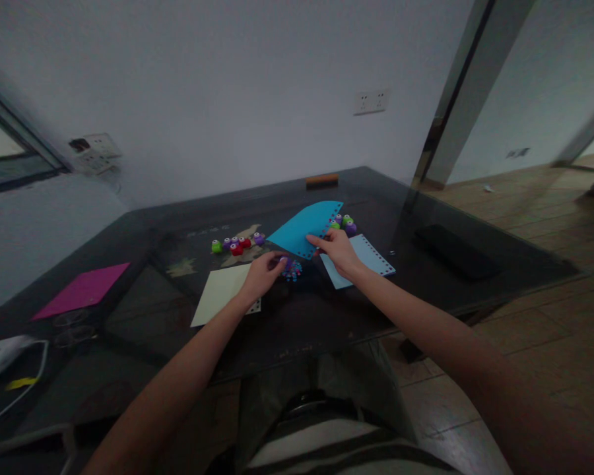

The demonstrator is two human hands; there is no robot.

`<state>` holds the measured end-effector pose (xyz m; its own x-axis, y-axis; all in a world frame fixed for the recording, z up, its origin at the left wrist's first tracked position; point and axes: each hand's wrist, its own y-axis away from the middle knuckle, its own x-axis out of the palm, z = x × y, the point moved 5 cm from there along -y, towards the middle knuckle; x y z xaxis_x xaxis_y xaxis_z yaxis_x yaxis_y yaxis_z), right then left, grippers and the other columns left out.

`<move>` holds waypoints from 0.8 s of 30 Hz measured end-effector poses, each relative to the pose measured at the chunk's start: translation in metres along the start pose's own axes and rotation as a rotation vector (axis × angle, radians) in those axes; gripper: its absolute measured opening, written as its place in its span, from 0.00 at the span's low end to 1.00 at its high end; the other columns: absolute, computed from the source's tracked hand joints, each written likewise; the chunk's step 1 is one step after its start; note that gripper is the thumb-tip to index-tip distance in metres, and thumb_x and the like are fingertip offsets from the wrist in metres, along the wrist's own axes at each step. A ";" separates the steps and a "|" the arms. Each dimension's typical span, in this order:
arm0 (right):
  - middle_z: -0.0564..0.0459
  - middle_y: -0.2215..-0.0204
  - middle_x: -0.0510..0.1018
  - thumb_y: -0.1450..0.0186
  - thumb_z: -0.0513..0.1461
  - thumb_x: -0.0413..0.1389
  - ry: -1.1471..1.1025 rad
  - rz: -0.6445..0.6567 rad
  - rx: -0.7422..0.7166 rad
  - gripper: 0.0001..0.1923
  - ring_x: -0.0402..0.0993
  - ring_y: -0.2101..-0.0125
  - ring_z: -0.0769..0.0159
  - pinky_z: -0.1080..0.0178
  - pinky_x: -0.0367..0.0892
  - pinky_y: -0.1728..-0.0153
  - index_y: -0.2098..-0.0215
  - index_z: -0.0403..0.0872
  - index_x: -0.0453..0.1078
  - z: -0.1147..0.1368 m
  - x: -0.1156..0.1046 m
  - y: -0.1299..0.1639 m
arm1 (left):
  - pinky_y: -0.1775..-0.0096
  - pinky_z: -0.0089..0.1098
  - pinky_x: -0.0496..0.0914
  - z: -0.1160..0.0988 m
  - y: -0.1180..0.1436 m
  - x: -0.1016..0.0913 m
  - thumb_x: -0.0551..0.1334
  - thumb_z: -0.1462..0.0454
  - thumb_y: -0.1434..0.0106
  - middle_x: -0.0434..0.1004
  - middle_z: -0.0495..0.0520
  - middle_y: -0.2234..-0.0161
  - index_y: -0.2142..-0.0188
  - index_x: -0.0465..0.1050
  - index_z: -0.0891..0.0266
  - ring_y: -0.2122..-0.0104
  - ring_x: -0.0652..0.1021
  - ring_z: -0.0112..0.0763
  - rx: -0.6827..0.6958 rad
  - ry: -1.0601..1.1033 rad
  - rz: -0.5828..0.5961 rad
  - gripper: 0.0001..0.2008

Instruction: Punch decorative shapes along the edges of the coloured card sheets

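My right hand [340,252] pinches the lower right part of a bright blue sheet of paper [299,225], which is tilted up off the table. Small dark and reddish dots run along the sheet's right edge. My left hand [263,274] is closed, thumb and fingers together on a small purple thing [284,262], mostly hidden by the fingers. Just beyond its fingertips lies a cluster of small blue, pink and purple bits [293,270]. Under my left wrist is a cream sheet [222,290], and beneath my right hand a pale blue sheet [363,258]; both have dotted edges.
Small red, purple and green figures with eyes [236,247] stand at the back left; several more [347,224] are behind the blue sheet. A magenta sheet [84,288] lies left, a black case [455,251] right. An orange-brown object [321,181] rests near the wall.
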<state>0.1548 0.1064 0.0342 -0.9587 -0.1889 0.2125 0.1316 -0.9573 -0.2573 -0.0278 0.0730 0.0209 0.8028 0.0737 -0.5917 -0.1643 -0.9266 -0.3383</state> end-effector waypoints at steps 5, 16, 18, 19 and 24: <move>0.53 0.78 0.77 0.53 0.46 0.66 0.005 -0.007 -0.009 0.15 0.70 0.78 0.68 0.65 0.65 0.78 0.76 0.44 0.73 -0.001 -0.001 -0.001 | 0.68 0.31 0.69 0.010 -0.004 0.002 0.57 0.58 0.38 0.79 0.54 0.67 0.58 0.75 0.63 0.71 0.77 0.35 -0.044 0.036 -0.007 0.14; 0.52 0.75 0.79 0.53 0.46 0.66 0.014 -0.032 0.000 0.14 0.71 0.76 0.67 0.63 0.67 0.76 0.74 0.45 0.73 0.002 -0.004 -0.002 | 0.72 0.29 0.69 0.015 -0.005 0.005 0.52 0.54 0.35 0.75 0.52 0.70 0.57 0.71 0.63 0.74 0.75 0.31 -0.119 0.355 -0.036 0.17; 0.52 0.75 0.79 0.53 0.46 0.66 0.011 -0.037 0.007 0.15 0.71 0.76 0.67 0.63 0.67 0.76 0.74 0.45 0.73 0.002 -0.004 -0.002 | 0.71 0.29 0.70 0.013 -0.004 0.007 0.50 0.53 0.34 0.76 0.55 0.65 0.54 0.70 0.64 0.72 0.76 0.30 -0.144 0.430 -0.034 0.19; 0.52 0.75 0.79 0.53 0.47 0.66 0.009 -0.038 0.009 0.15 0.71 0.76 0.67 0.63 0.67 0.76 0.74 0.45 0.73 0.003 -0.005 -0.002 | 0.70 0.30 0.70 0.012 -0.003 0.008 0.49 0.53 0.33 0.77 0.56 0.63 0.53 0.69 0.63 0.71 0.76 0.30 -0.153 0.459 -0.031 0.20; 0.54 0.75 0.78 0.55 0.47 0.67 -0.040 -0.097 -0.039 0.16 0.72 0.76 0.68 0.64 0.68 0.76 0.74 0.46 0.73 0.019 -0.017 -0.008 | 0.67 0.29 0.70 -0.002 0.002 0.008 0.59 0.53 0.38 0.76 0.57 0.58 0.52 0.69 0.63 0.68 0.76 0.30 -0.145 0.500 0.001 0.20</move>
<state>0.1745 0.1129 0.0502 -0.9556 -0.1048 0.2754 0.0277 -0.9625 -0.2700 -0.0203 0.0706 0.0170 0.9842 -0.0792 -0.1585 -0.1123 -0.9708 -0.2121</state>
